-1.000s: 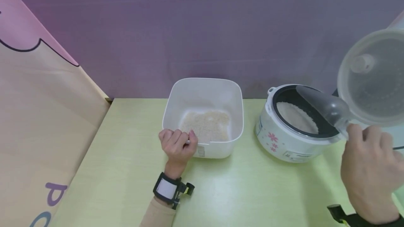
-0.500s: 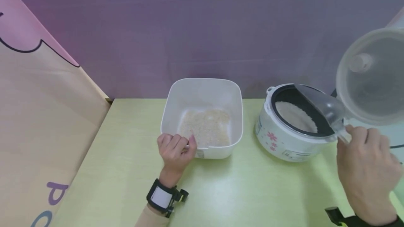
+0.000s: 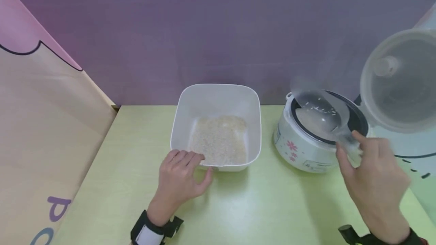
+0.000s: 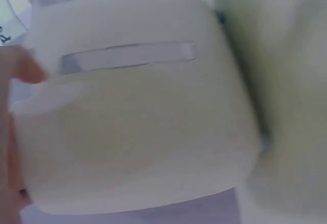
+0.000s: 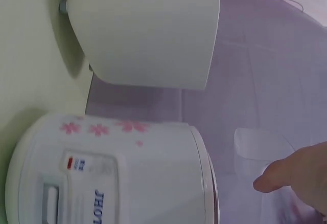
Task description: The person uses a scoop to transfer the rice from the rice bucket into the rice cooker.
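My left hand [image 3: 182, 177] grips the near rim of a white plastic bin [image 3: 219, 99], fingers over the edge and thumb on the outside. Loose rice [image 3: 218, 141] covers the bin's floor. On the right, my right hand [image 3: 376, 179] pinches the handle of a clear plastic scoop [image 3: 320, 114], with a few grains clinging in its bowl. The scoop is over the open rice cooker [image 3: 303, 154], which is white with pink flowers and has rice in its dark inner pot. In the right wrist view, one finger [image 5: 281, 175] overlaps the scoop.
The cooker's round translucent lid [image 3: 405, 82] stands raised at the far right. A purple cloth backdrop [image 3: 218, 29] rises behind the pale green table [image 3: 143, 135]. The bin and the cooker stand side by side near the back edge.
The scoop and my right hand have moved left across the cooker, and the scoop has turned. My left hand has shifted down and loosened, with the thumb now spread lower on the bin.
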{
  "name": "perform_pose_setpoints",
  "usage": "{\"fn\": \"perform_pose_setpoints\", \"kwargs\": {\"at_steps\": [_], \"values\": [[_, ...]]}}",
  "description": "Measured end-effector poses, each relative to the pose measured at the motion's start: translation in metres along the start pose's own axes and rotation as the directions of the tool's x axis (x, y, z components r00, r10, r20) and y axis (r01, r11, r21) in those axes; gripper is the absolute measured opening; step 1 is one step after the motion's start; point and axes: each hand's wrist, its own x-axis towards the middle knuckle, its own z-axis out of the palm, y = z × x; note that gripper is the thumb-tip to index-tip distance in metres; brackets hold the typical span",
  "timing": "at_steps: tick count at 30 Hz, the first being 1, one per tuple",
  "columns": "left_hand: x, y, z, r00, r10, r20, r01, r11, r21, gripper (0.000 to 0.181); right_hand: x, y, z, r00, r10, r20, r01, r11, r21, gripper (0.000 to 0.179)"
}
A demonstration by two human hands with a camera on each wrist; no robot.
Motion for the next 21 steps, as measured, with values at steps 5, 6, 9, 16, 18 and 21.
{"fn": "perform_pose_setpoints", "kwargs": {"at_steps": [5, 6, 9, 16, 18, 21], "values": [[0.008, 0.004, -0.024, 0.958, 0.027, 0.284, -0.022, 1.0, -0.02, 0.023, -0.002, -0.015, 0.004, 0.999, -0.049, 0.012, 0.048, 0.997, 0.064, 0.055], [0.009, 0.006, -0.026, 0.946, 0.026, 0.324, -0.022, 1.0, -0.018, 0.023, -0.004, -0.017, 0.005, 0.998, -0.059, 0.012, 0.058, 0.995, 0.076, 0.054], [0.012, 0.012, -0.031, 0.914, 0.021, 0.406, -0.017, 1.0, -0.014, 0.025, -0.007, -0.023, 0.007, 0.996, -0.094, 0.01, 0.092, 0.989, 0.116, 0.054], [0.011, 0.022, -0.031, 0.888, 0.018, 0.46, -0.015, 1.0, -0.011, 0.02, -0.013, -0.035, 0.01, 0.99, -0.143, 0.014, 0.138, 0.973, 0.187, 0.057], [0.01, 0.024, -0.031, 0.89, 0.031, 0.456, -0.027, 1.0, -0.014, 0.019, -0.015, -0.038, 0.012, 0.988, -0.156, 0.016, 0.15, 0.969, 0.194, 0.056], [0.008, 0.028, -0.03, 0.886, 0.048, 0.46, -0.043, 0.999, -0.021, 0.018, -0.018, -0.044, 0.014, 0.984, -0.176, 0.01, 0.17, 0.964, 0.204, 0.055]]}}
